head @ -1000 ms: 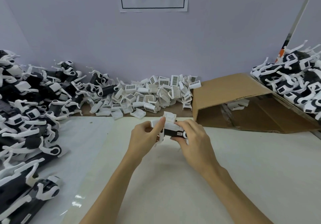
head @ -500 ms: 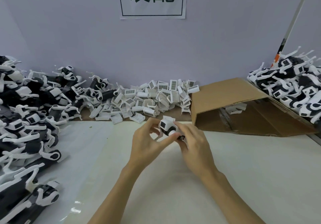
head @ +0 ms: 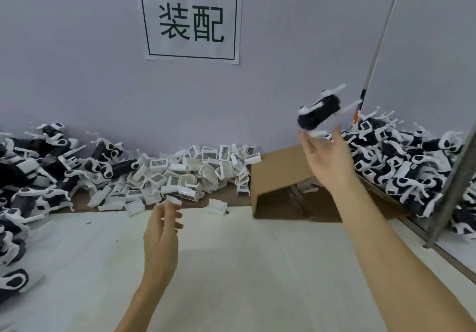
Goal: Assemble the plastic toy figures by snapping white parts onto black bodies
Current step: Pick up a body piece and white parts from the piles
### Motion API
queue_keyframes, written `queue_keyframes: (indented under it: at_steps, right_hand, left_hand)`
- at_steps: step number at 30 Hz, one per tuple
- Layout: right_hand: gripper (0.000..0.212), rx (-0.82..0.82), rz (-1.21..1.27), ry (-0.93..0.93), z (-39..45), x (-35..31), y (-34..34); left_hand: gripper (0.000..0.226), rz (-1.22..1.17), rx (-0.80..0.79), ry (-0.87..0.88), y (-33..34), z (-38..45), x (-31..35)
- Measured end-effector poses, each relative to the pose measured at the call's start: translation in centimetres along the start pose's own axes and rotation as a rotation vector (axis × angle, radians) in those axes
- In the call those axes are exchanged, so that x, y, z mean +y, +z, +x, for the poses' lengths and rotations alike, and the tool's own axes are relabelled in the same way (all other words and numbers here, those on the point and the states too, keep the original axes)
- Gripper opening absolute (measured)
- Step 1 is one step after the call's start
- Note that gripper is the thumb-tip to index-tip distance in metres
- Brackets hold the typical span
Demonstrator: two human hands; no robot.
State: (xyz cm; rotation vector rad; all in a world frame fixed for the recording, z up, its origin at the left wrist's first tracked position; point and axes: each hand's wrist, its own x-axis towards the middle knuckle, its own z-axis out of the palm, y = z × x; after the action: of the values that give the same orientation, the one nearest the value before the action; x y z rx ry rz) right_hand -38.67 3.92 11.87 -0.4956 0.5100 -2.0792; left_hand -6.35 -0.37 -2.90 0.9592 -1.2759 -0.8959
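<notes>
Parted since half a second ago: both hands then met at frame centre around one toy figure, now well apart, with the figure out of both. Right hand raised to the right of centre, palm up, fingers straight and spread, gripping nothing. Assembled toy figure, black body with white parts, blurred, in the air just above those fingertips, apparently clear of them though the blur makes contact hard to judge. Left hand low at centre left, over the bench, fingers loosely curled upward; something small and white shows at the fingertips, but cannot tell whether held or lying behind among the loose parts.

Behind the left hand, along the wall, heap of white parts, many with barcode labels, a few strayed onto the bench edge. Left of that, filling the left edge of the frame, pile of black-and-white figures. Under and behind the right hand, brown cardboard box lying on its side, open toward the viewer. Beyond it at the right edge, second pile of figures, behind a grey metal post. Upper centre of the frame, paper sign on the wall with two dark printed characters inside a frame line.
</notes>
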Motion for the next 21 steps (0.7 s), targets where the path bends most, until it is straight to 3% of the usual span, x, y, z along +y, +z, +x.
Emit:
queue_keyframes:
  at_steps: [2, 6, 9, 14, 17, 21]
  right_hand:
    - [0.073, 0.040, 0.101, -0.023, 1.3, -2.7, 0.5]
    - [0.029, 0.007, -0.075, 0.052, -0.8, 1.6, -0.3]
    - [0.028, -0.022, -0.284, 0.286, -4.4, 8.2, -2.4]
    - [0.031, -0.061, -0.505, 0.497, -8.9, 17.8, -5.6]
    - [0.030, -0.111, -0.582, 0.486, -9.7, 19.8, -6.3]
    - [0.029, -0.114, -0.566, 0.453, -9.7, 20.1, -6.9]
  left_hand:
    - [0.043, 0.011, -0.015, -0.008, -0.1, 0.1, -0.3]
    - [0.048, 0.035, -0.025, -0.038, 0.0, 0.4, -0.8]
    - [0.040, 0.136, -0.057, -0.050, -0.2, 0.6, -1.6]
    - [0.017, 0.443, -0.053, 0.054, -0.7, 0.8, -2.2]
    - [0.008, 0.622, -0.028, 0.142, -1.8, 1.3, -3.2]
    - [0.030, 1.113, 0.050, 0.193, -4.4, 5.0, -4.1]
